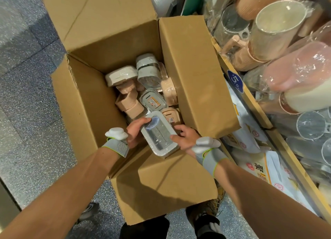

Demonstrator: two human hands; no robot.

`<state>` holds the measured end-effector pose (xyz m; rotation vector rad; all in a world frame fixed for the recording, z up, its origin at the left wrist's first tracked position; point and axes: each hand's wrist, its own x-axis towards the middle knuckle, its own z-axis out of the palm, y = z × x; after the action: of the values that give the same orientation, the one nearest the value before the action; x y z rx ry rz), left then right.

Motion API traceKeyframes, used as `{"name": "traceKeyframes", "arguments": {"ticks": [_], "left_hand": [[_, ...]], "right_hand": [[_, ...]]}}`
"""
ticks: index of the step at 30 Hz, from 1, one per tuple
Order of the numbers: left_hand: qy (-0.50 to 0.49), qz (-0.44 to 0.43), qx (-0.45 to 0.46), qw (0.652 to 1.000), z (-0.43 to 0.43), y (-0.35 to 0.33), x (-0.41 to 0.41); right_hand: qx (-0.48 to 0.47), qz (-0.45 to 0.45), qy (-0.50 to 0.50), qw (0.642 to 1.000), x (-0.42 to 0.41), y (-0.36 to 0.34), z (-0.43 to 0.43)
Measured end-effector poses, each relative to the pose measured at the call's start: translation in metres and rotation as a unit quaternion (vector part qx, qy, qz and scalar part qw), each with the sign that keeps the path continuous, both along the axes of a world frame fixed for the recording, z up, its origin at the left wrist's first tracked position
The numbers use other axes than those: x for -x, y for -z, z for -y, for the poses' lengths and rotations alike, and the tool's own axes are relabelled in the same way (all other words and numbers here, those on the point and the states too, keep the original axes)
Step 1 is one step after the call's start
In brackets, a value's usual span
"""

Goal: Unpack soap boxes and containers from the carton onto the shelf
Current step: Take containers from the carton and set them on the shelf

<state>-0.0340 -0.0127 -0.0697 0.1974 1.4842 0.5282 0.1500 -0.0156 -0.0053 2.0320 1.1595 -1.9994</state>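
Two hands grip one grey-rimmed soap box between them, just above the near end of the open carton. The left hand takes the box's left side. Its thumb lies over the far corner of the clear lid, and its other fingers curl underneath, out of sight. The right hand pinches the right side, thumb pressed on the rim and fingers wrapped round the edge. The box is tilted, its near end over the carton's near edge. It is sealed in glossy film, so what sits under the lid is hard to read.

Deeper in the carton lies a jumble of more wrapped boxes: a white one, a grey-capped clear one, several tan ones, a clear-lidded one with an orange label and pink ones against the right wall. How many lie beneath them cannot be told. Each wrist wears a grey band with a white lump on it.

To the right runs the wooden-edged shelf, cut off by the frame and stocked with film-wrapped cups and clear glasses. A blue price tag is only partly legible. Speckled floor lies left of the carton.
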Motion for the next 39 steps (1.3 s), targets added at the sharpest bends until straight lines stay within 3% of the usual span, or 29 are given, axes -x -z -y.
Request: {"name": "traceKeyframes", "arguments": {"ticks": [8, 12, 15, 18, 24, 30, 35, 39], "left_hand": [[0.006, -0.006, 0.052, 0.999, 0.007, 0.031, 0.013], [0.079, -0.108, 0.102, 0.986, 0.01, 0.064, 0.023], [0.295, -0.224, 0.089, 0.925, 0.007, 0.078, 0.021], [0.396, -0.274, 0.095, 0.871, 0.001, 0.097, 0.012], [0.406, -0.363, 0.042, 0.837, -0.017, 0.126, -0.006], [0.452, -0.362, 0.014, 0.815, -0.022, 0.162, -0.005], [0.505, -0.4, 0.036, 0.764, -0.005, 0.171, 0.003], [0.503, -0.391, 0.049, 0.77, 0.009, 0.176, 0.004]], "right_hand": [[-0.027, 0.041, -0.035, 0.998, 0.016, 0.015, 0.005], [-0.052, 0.144, -0.065, 0.986, 0.018, 0.029, 0.002], [-0.056, 0.172, -0.085, 0.98, 0.019, 0.033, -0.001], [-0.062, 0.186, -0.109, 0.975, 0.021, 0.043, -0.004], [-0.06, 0.188, -0.134, 0.971, 0.023, 0.056, -0.009], [-0.058, 0.204, -0.131, 0.968, 0.019, 0.074, -0.002], [-0.051, 0.204, -0.124, 0.97, 0.021, 0.074, -0.003], [-0.049, 0.194, -0.129, 0.971, 0.019, 0.071, -0.005]]}}
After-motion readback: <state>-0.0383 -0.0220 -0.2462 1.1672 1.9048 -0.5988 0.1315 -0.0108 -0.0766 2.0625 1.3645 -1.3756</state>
